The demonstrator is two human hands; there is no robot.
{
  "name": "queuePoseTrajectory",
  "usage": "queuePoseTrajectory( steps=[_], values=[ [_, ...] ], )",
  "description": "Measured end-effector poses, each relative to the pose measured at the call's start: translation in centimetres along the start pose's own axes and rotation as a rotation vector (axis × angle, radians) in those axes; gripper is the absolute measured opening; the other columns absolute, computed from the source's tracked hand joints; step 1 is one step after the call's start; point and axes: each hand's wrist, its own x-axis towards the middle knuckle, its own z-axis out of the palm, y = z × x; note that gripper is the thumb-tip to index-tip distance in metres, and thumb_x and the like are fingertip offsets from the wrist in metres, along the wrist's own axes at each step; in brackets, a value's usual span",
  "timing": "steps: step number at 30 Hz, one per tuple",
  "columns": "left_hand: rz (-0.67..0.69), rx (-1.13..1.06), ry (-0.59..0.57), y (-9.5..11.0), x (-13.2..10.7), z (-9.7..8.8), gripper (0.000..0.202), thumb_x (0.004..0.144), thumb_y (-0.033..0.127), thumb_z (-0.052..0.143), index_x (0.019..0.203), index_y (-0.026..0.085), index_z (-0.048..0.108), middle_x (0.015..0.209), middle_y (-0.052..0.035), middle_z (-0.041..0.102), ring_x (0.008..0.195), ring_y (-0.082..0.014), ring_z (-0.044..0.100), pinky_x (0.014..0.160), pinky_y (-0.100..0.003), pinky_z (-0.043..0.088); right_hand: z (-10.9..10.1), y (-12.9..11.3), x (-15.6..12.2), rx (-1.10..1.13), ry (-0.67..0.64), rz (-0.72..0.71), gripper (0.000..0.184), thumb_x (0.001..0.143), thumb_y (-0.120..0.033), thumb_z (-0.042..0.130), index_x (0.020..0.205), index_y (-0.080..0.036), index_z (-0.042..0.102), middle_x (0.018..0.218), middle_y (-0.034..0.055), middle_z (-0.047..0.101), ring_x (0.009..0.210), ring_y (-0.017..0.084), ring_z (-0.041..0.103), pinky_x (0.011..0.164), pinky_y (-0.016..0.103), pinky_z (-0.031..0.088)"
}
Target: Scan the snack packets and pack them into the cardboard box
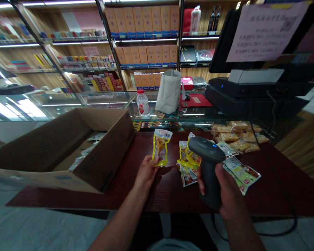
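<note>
My left hand [148, 170] is closed on the lower edge of a snack packet [161, 146], clear in front with a yellow border, a barcode at its top and what looks like a drumstick inside. Wrapped around the handle of a dark barcode scanner [208, 150] is my right hand [229, 188]; the scanner's head points left, towards the packet, and a blue light shows on top. Beneath and behind the scanner lie several yellow-edged packets [184, 164], partly hidden by it. Green and white packets [242, 172] rest to the right of my right hand.
An open cardboard box [104, 174] with some packets inside stands at left on the dark red table [162, 195]. Bagged snacks [235, 134] are piled at back right. Beyond are a bottle [143, 104], a white paper bag [169, 92] and a monitor [222, 45]. The scanner's cable [274, 233] loops at right.
</note>
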Motion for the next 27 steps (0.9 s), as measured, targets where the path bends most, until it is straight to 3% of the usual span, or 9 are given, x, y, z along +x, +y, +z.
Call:
queuePoseTrajectory(
  steps=[4, 8, 16, 24, 27],
  values=[
    [0.056, -0.131, 0.026, -0.7, -0.8, 0.1, 0.034, 0.074, 0.006, 0.079, 0.073, 0.018, 0.048, 0.071, 0.0008, 0.072, 0.065, -0.0106, 0.070, 0.066, -0.020, 0.059, 1.7, 0.6, -0.4, -0.043, -0.102, 0.042, 0.053, 0.087, -0.068, 0.065, 0.080, -0.016, 0.072, 0.060, 0.0036, 0.066, 0.046, 0.012, 0.055, 0.042, 0.022, 0.044],
    [0.107, -0.223, 0.071, -0.9, -1.2, 0.4, 0.034, 0.071, 0.003, 0.081, 0.068, 0.016, 0.049, 0.072, -0.0025, 0.073, 0.068, -0.0127, 0.071, 0.066, -0.021, 0.059, 2.6, 0.9, -0.5, -0.078, -0.138, 0.057, 0.057, 0.088, -0.071, 0.060, 0.071, -0.018, 0.069, 0.054, 0.0027, 0.061, 0.045, 0.014, 0.054, 0.043, 0.025, 0.043],
    [0.162, -0.278, 0.106, -0.8, -1.1, 0.2, 0.035, 0.069, 0.002, 0.081, 0.066, 0.016, 0.049, 0.072, -0.0029, 0.073, 0.071, -0.0141, 0.073, 0.069, -0.022, 0.059, 2.8, 1.1, -0.5, -0.049, -0.174, 0.064, 0.050, 0.088, -0.068, 0.063, 0.074, -0.020, 0.071, 0.059, 0.0032, 0.062, 0.047, 0.014, 0.050, 0.043, 0.025, 0.037],
    [0.155, -0.291, 0.141, -0.8, -1.6, 0.7, 0.032, 0.074, 0.000, 0.076, 0.067, 0.016, 0.048, 0.070, -0.0013, 0.071, 0.067, -0.0119, 0.071, 0.067, -0.021, 0.058, 2.9, 0.7, -0.9, -0.124, -0.148, 0.038, 0.053, 0.088, -0.069, 0.063, 0.072, -0.019, 0.068, 0.056, 0.0025, 0.062, 0.048, 0.015, 0.056, 0.042, 0.025, 0.039],
    [0.148, -0.295, 0.157, 0.4, -2.1, 1.3, 0.030, 0.079, -0.001, 0.071, 0.068, 0.016, 0.049, 0.069, -0.0014, 0.070, 0.064, -0.0113, 0.070, 0.064, -0.020, 0.058, 2.8, 0.6, -1.0, -0.143, -0.137, 0.021, 0.052, 0.088, -0.068, 0.063, 0.075, -0.018, 0.070, 0.059, 0.0033, 0.065, 0.050, 0.016, 0.058, 0.044, 0.026, 0.043]
  ],
)
